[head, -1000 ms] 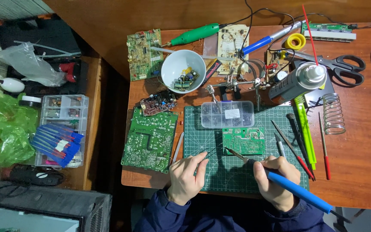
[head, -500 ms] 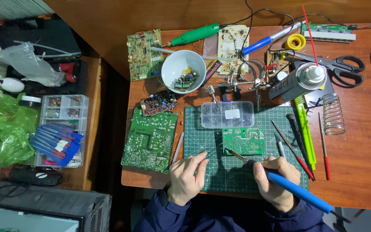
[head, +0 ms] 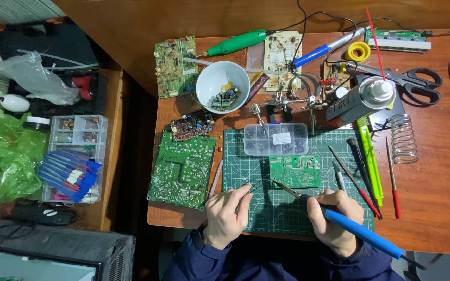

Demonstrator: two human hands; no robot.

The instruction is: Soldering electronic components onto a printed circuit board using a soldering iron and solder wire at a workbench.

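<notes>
Down at the near edge of the wooden desk (head: pixel 444 208), both hands rest on a green cutting mat (head: pixel 235 156). Her or his right hand (head: pixel 334 221) is clamped round the blue handle of a soldering iron (head: pixel 358 231), and the iron's thin tip reaches up and left to the lower left corner of a small green circuit board (head: pixel 295 170) lying near the middle of the mat. The left hand (head: pixel 226 216) is pinched together on black tweezers (head: pixel 252 186), whose points come close to the iron's tip just beside that same corner — whether they touch the board I cannot tell.

Just above the small board sits a clear plastic parts box (head: pixel 275 139). Left of the mat lies a larger green circuit board (head: pixel 179 169), solder side up, with a small dark board (head: pixel 191 125) above it. Further back stands a white bowl (head: pixel 222 86) holding a few loose components. To the right of the mat are a grey spray can (head: pixel 358 101) on its side, black scissors (head: pixel 417 83), a coiled metal spring stand (head: pixel 404 138) and a row of thin hand tools (head: pixel 363 169) — all well apart from the hands.
</notes>
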